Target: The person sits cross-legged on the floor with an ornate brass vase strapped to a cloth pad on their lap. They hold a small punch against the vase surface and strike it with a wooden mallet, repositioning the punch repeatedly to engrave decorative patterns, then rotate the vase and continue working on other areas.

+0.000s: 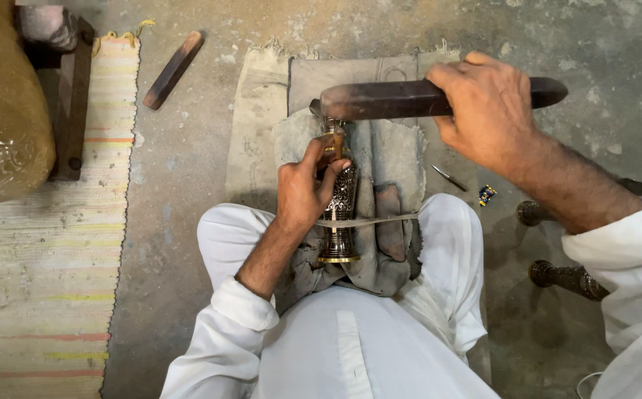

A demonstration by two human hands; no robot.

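An engraved brass vase (341,210) lies lengthwise on grey cloth (391,159) between my knees, held down by a thin strap (376,219). My left hand (306,185) pinches a small chisel-like tool (333,139) upright against the vase's upper part. My right hand (487,111) grips a long dark wooden mallet (387,100), held crosswise just above the tool's top. The tool's tip is hidden by my fingers.
A second dark wooden stick (173,69) lies on the concrete floor at upper left. A striped mat (47,258) covers the left side, with a large brass vessel (0,111) on it. Two dark metal pieces (568,277) and a small pointed tool (450,177) lie at right.
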